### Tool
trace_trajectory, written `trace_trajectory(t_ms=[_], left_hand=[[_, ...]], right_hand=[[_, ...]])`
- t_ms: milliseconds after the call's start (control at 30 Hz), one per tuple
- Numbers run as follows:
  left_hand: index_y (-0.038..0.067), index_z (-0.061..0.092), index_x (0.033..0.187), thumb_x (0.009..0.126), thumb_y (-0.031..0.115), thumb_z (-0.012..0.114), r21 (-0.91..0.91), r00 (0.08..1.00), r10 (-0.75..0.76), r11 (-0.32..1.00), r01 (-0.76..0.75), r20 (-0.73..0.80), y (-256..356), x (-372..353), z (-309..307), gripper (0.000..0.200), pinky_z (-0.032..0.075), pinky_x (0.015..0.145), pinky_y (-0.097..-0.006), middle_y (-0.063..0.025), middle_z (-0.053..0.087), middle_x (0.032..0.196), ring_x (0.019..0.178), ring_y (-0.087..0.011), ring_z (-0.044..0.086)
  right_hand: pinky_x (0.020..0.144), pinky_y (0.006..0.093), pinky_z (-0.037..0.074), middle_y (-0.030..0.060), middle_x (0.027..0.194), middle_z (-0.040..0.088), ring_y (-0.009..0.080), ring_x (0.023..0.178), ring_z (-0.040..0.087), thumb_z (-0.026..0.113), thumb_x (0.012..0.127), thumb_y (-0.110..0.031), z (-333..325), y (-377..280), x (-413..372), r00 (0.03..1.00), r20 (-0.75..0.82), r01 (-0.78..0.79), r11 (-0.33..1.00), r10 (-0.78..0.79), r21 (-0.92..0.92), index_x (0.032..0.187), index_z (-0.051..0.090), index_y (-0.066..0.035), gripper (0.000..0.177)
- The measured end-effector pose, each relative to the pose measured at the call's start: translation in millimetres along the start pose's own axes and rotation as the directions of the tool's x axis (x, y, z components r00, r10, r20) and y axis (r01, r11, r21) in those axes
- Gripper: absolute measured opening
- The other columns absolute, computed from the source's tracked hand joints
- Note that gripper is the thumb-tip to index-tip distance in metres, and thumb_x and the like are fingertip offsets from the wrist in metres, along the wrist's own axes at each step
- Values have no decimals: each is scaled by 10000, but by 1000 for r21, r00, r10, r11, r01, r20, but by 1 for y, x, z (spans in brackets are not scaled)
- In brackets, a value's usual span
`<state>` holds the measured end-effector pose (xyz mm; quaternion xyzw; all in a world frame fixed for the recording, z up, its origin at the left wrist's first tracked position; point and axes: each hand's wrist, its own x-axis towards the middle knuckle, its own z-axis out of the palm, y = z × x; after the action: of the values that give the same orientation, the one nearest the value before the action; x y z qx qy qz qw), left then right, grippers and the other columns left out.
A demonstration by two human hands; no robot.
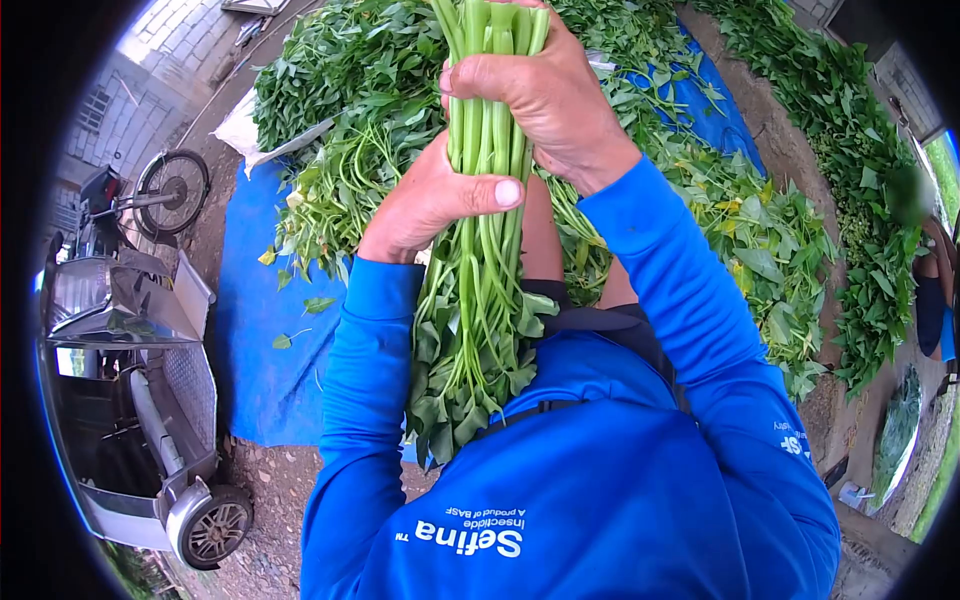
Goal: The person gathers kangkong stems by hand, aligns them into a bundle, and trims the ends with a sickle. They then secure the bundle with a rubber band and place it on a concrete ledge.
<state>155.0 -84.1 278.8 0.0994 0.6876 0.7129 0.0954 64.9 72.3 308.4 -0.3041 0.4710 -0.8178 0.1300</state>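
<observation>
A bunch of water spinach [485,240] hangs before my chest, its cut stem ends at the top and its leaves pointing down toward my lap. My right hand [545,95] is closed around the thick stems near the cut ends. Just below, my left hand [440,200] wraps the same stems from the left, its thumb lying across the front. Most fingers of both hands are hidden behind the bunch. Beyond my hands spreads a big heap of loose greens [350,80], with some yellowing leaves on the right side.
A blue tarp [265,340] lies under the heap. On the left stand a metal sidecar [140,310] and a motorcycle wheel [172,193]. Another long row of greens [865,200] runs along the right. Another person's leg [935,290] shows at the far right edge.
</observation>
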Motion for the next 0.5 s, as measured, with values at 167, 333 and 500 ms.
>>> trace_trajectory(t_ms=[167, 333, 500], left_hand=[[-60, 279, 1668, 775, 413, 982, 278, 930, 300, 931, -237, -213, 36, -8, 0, 1231, 496, 1157, -465, -305, 521, 1552, 1406, -368, 583], [0, 326, 1670, 811, 359, 944, 642, 800, 520, 730, -234, -299, 56, -9, 1, 1117, 494, 1149, -533, -290, 449, 1645, 1468, -454, 516], [-1, 502, 1475, 801, 165, 765, 821, 642, 704, 535, -201, -302, 57, 8, 27, 742, 558, 1040, -479, -273, 682, 1333, 1214, -425, 700]], right_hand=[[721, 312, 587, 53, 903, 602, 162, 809, 639, 730, 790, 47, 27, -67, 32, 975, 67, 221, 960, -213, -174, 1275, 498, 83, 539], [776, 339, 572, 104, 957, 630, 192, 848, 639, 776, 776, -29, 46, -119, 69, 884, 89, 433, 730, -459, -529, 1117, 519, 81, 441], [759, 354, 569, 140, 1018, 629, 215, 903, 645, 784, 756, -39, 57, -159, 82, 851, 162, 476, 603, -499, -641, 1120, 523, 94, 467]])
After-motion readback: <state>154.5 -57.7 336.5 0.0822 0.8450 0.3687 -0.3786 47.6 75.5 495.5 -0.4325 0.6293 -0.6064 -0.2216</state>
